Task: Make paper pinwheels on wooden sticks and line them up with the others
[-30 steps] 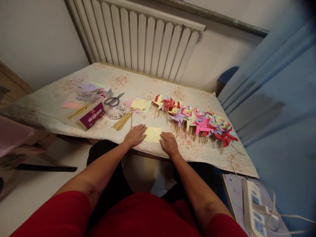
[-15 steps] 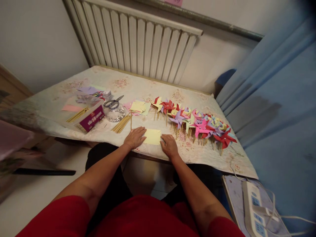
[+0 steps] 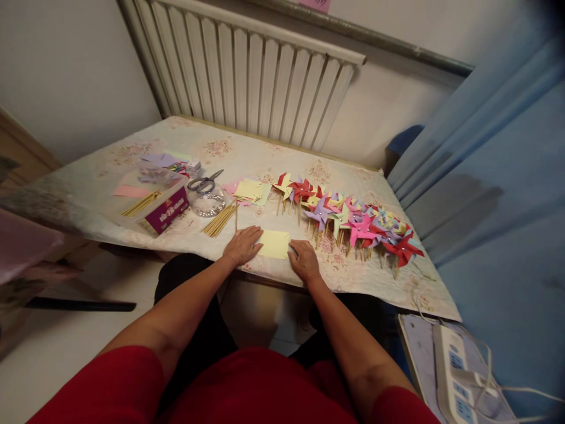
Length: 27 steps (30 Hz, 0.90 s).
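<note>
A yellow paper square (image 3: 274, 243) lies flat near the front edge of the table (image 3: 247, 153), which is covered by a floral cloth. My left hand (image 3: 242, 244) presses flat on its left edge, fingers spread. My right hand (image 3: 303, 259) rests on its right edge, fingers slightly curled. Neither hand lifts anything. A single wooden stick (image 3: 236, 215) lies just beyond my left hand.
A row of finished paper pinwheels (image 3: 353, 221) runs to the right. Further left are a stack of cut paper squares (image 3: 249, 189), a bundle of sticks (image 3: 219, 219), scissors (image 3: 203, 182), a clear round container (image 3: 207, 203) and a purple box (image 3: 165, 209). A power strip (image 3: 454, 371) sits low right, a radiator (image 3: 247, 76) behind.
Both hands stay on the yellow paper; my right hand's fingers have curled slightly at its edge. The view has shifted a little.
</note>
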### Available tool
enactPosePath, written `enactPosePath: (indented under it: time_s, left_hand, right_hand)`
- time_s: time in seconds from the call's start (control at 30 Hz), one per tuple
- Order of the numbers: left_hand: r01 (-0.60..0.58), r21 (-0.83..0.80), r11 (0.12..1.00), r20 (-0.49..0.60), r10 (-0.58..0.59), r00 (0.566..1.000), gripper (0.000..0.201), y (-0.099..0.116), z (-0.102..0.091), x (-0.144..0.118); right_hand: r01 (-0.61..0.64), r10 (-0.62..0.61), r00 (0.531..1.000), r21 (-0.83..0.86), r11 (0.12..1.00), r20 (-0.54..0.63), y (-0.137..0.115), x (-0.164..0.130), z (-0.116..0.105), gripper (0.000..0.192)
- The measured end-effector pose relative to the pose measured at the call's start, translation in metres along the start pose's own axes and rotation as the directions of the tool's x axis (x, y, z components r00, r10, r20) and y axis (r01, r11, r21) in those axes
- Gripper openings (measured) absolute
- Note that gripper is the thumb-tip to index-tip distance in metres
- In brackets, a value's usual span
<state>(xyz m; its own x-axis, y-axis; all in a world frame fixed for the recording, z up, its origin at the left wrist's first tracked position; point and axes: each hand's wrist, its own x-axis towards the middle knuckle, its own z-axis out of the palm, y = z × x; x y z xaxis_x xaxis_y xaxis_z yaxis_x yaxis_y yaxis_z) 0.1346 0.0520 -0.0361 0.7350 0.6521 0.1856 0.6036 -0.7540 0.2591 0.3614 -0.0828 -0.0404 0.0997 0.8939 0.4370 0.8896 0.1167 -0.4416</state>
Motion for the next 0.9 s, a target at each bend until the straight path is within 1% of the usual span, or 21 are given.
enactPosePath:
  time_s: [0.17, 0.43, 0.73, 0.9]
  left_hand:
    - [-0.014, 0.014, 1.0, -0.028, 0.015, 0.999, 0.052, -0.002, 0.004, 0.0]
    - [-0.014, 0.019, 1.0, -0.042, 0.015, 0.999, 0.05, -0.002, 0.005, 0.0]
    - [-0.024, -0.008, 1.0, -0.055, 0.023, 0.998, 0.05, -0.001, 0.003, 0.0]
    - [-0.025, -0.001, 1.0, -0.059, 0.025, 0.998, 0.049, -0.002, 0.004, -0.001]
  right_hand:
    - [0.002, -0.002, 1.0, 0.018, 1.0, -0.011, 0.0, 0.0, 0.0, 0.028]
    - [-0.01, 0.01, 1.0, 0.007, 1.0, 0.007, -0.002, 0.001, -0.001, 0.03]
    - [-0.022, 0.022, 1.0, -0.062, 0.998, 0.003, 0.003, 0.006, 0.003, 0.037]
    - [-0.002, 0.002, 1.0, -0.121, 0.993, 0.002, 0.007, 0.013, 0.008, 0.041]
